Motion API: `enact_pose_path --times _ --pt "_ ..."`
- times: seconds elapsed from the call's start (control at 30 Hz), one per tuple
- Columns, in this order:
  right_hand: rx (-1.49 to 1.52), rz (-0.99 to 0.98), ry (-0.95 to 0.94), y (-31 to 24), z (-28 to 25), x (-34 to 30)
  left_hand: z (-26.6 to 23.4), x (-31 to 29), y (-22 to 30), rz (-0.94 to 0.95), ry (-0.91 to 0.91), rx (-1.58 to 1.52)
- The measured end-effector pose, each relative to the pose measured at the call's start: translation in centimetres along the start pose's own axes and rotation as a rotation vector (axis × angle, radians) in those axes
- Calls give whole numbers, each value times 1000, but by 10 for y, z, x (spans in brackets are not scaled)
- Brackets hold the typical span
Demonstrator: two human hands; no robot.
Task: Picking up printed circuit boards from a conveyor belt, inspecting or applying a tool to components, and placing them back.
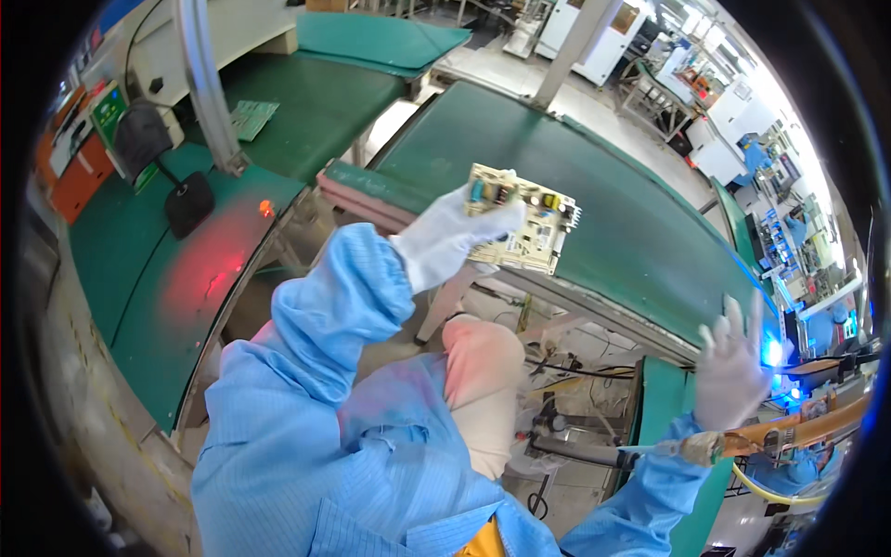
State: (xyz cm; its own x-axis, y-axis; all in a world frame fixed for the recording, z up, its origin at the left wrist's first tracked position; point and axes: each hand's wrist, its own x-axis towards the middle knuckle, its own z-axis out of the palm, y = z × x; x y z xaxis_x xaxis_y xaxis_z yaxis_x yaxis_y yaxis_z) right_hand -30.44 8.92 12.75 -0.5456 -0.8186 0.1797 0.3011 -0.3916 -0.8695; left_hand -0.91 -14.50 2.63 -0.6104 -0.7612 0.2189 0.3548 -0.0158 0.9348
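In my white-gloved left hand (457,234) is a pale yellow circuit board (538,227), gripped at its left side. The thumb or a finger lies across its face, and blue, yellow and dark components stand on it. Board and hand are over the near edge of the green conveyor belt (594,200). Off to the right, my gloved right hand (731,371) is raised with its fingers spread and nothing in it. It is beside a bright blue light (772,353) and above a brown tube (798,432) that crosses in front of my wrist.
A green work surface (139,269) on the left carries a black gooseneck-mounted device (189,204) and red light spots. Another circuit board (253,119) lies on the far green surface. A metal post (206,88) stands at the left. Hoses and a dark pipe (585,452) run low on the right.
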Motion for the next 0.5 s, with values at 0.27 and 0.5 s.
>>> enact_pose_path --times 0.27,0.5 --pt "-197 -378 -68 1 10 -66 -61 -85 20 -223 188 -500" --pt "-274 -336 -209 12 11 -58 -108 -144 17 -83 343 -500"
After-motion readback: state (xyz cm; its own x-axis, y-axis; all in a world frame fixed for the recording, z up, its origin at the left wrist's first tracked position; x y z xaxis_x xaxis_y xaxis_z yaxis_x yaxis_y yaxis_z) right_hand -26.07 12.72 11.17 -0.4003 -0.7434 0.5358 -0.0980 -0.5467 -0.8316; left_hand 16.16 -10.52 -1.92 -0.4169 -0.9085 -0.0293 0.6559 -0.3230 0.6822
